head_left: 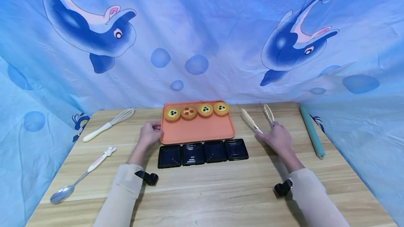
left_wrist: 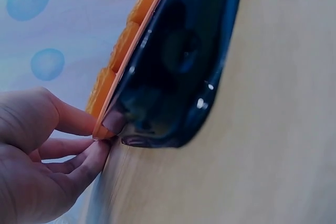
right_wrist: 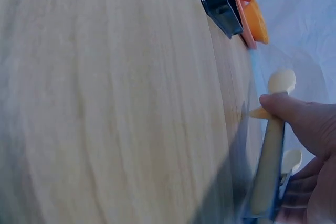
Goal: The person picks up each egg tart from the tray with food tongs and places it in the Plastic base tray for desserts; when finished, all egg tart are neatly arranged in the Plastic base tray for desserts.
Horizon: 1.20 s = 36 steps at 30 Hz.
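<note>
My left hand (head_left: 149, 134) pinches the left edge of a coral tray (head_left: 198, 130), thumb and fingers at its rim in the left wrist view. Along the tray's far side sits a row of several egg tarts (head_left: 205, 110), one topped with red pieces, the others with dark berries. My right hand (head_left: 279, 138) holds a pair of tongs (head_left: 249, 117) to the right of the tray, its cream tips spread apart and pointing away from me. Just in front of the tray stand several square black dishes (head_left: 193, 154) side by side; no food shows in them.
On the left of the wooden table (head_left: 208, 195) lie a whisk (head_left: 108, 126) and a long spoon (head_left: 83, 176) with a rabbit-topped handle. A teal rolled-up item (head_left: 312, 132) lies along the right edge. Behind hangs a blue dolphin-print curtain (head_left: 227, 45).
</note>
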Each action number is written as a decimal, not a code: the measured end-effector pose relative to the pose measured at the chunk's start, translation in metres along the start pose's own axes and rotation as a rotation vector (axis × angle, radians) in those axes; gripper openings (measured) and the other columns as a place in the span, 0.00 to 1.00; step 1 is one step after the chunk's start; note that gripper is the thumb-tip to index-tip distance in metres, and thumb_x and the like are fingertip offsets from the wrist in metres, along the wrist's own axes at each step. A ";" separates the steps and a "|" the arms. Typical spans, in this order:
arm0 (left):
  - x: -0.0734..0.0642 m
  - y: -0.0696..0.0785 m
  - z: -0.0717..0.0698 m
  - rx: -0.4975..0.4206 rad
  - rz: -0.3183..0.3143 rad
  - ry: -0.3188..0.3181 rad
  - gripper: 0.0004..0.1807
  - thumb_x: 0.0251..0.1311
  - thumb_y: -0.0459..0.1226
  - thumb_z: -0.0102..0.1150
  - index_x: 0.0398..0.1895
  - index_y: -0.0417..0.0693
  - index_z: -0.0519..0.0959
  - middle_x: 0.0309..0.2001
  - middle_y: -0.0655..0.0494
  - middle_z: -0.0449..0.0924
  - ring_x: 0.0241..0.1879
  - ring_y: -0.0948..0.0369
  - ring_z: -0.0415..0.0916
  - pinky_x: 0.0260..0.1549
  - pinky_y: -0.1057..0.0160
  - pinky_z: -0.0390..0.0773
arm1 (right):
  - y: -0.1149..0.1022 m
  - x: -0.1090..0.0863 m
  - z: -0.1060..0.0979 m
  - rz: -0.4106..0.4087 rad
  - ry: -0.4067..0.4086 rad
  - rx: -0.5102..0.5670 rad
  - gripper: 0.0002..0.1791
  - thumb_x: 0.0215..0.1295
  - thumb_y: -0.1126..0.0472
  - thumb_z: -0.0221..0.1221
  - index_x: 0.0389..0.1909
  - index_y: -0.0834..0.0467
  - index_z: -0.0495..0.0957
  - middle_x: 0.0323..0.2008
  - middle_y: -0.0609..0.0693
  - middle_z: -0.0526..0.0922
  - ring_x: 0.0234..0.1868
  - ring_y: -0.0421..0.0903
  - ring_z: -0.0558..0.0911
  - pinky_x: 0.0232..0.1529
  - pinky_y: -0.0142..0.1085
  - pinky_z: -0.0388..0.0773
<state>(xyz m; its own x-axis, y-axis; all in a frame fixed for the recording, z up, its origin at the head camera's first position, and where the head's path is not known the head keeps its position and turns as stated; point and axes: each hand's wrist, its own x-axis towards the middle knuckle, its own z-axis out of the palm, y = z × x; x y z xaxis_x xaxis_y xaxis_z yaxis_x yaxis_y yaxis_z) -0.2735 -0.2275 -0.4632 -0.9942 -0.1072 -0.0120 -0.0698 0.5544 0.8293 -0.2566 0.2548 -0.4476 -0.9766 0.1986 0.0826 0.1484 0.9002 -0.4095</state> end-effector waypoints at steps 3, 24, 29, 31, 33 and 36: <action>-0.001 -0.002 -0.001 0.004 -0.004 0.008 0.22 0.52 0.24 0.55 0.54 0.28 0.78 0.41 0.39 0.82 0.40 0.51 0.80 0.36 0.63 0.80 | 0.000 0.002 -0.003 -0.042 0.024 0.001 0.53 0.46 0.34 0.72 0.59 0.72 0.69 0.32 0.62 0.78 0.26 0.54 0.75 0.19 0.43 0.72; -0.001 0.002 -0.004 -0.015 -0.034 0.026 0.21 0.50 0.25 0.52 0.51 0.29 0.80 0.39 0.42 0.81 0.37 0.54 0.77 0.34 0.67 0.77 | -0.030 0.037 -0.039 -0.424 -0.178 0.116 0.60 0.47 0.38 0.74 0.72 0.69 0.60 0.57 0.73 0.75 0.35 0.58 0.79 0.43 0.57 0.76; 0.001 0.003 0.001 -0.028 -0.026 0.016 0.21 0.51 0.25 0.52 0.50 0.29 0.80 0.39 0.42 0.81 0.36 0.55 0.76 0.33 0.67 0.77 | -0.043 0.055 -0.038 -0.493 -0.216 0.085 0.59 0.45 0.41 0.76 0.72 0.68 0.61 0.54 0.72 0.77 0.36 0.59 0.79 0.46 0.59 0.75; 0.001 0.003 0.002 -0.036 -0.032 0.017 0.21 0.51 0.24 0.53 0.51 0.30 0.80 0.40 0.42 0.81 0.37 0.55 0.76 0.34 0.67 0.77 | -0.048 0.062 -0.036 -0.505 -0.227 0.058 0.57 0.46 0.43 0.76 0.71 0.68 0.62 0.52 0.72 0.79 0.41 0.61 0.79 0.47 0.59 0.75; 0.001 0.002 0.002 -0.041 -0.040 0.021 0.21 0.50 0.24 0.53 0.51 0.30 0.79 0.40 0.42 0.80 0.37 0.55 0.76 0.35 0.66 0.77 | -0.054 0.067 -0.034 -0.515 -0.249 0.035 0.54 0.48 0.46 0.76 0.70 0.69 0.63 0.52 0.71 0.78 0.45 0.63 0.79 0.48 0.59 0.74; 0.000 0.001 0.003 -0.044 -0.048 0.025 0.21 0.50 0.24 0.53 0.51 0.30 0.79 0.40 0.43 0.80 0.38 0.54 0.76 0.37 0.65 0.78 | -0.061 0.075 -0.032 -0.525 -0.282 0.018 0.51 0.51 0.50 0.75 0.70 0.70 0.63 0.55 0.72 0.77 0.50 0.66 0.78 0.50 0.60 0.74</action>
<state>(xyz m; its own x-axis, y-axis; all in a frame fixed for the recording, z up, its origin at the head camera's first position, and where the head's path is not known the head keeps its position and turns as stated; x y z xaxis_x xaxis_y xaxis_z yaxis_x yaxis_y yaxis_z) -0.2737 -0.2239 -0.4638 -0.9874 -0.1532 -0.0388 -0.1129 0.5117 0.8517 -0.3337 0.2268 -0.3874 -0.9226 -0.3841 0.0349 -0.3658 0.8429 -0.3947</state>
